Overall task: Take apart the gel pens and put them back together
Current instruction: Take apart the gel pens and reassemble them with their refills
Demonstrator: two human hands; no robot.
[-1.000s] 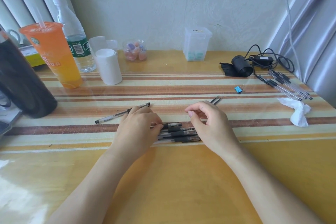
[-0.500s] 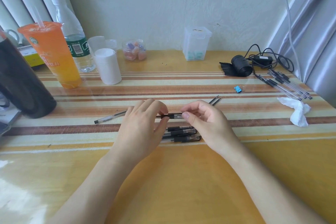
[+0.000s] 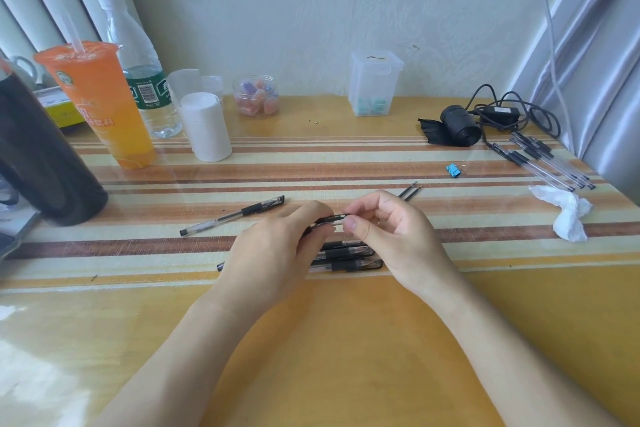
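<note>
A black gel pen [image 3: 329,220] is held a little above the table between both hands. My left hand [image 3: 277,253] grips its barrel, which the fingers mostly hide. My right hand [image 3: 394,236] pinches the capped end between thumb and forefinger. Under the hands lies a small pile of black gel pens [image 3: 346,256]. One capped gel pen [image 3: 232,216] lies alone to the left. Two thin refills [image 3: 410,191] lie just beyond my right hand.
Several more pens [image 3: 550,163] lie at the far right by a crumpled tissue [image 3: 568,211], a blue clip [image 3: 453,170] and a black cable bundle [image 3: 485,121]. An orange drink cup [image 3: 104,107], water bottle [image 3: 138,73], white roll [image 3: 205,128] and dark flask [image 3: 38,156] stand at left.
Both hands lifted one pen off the pile and raised it. My right thumb and forefinger closed on its end, and the pen now tilts up to the right.
</note>
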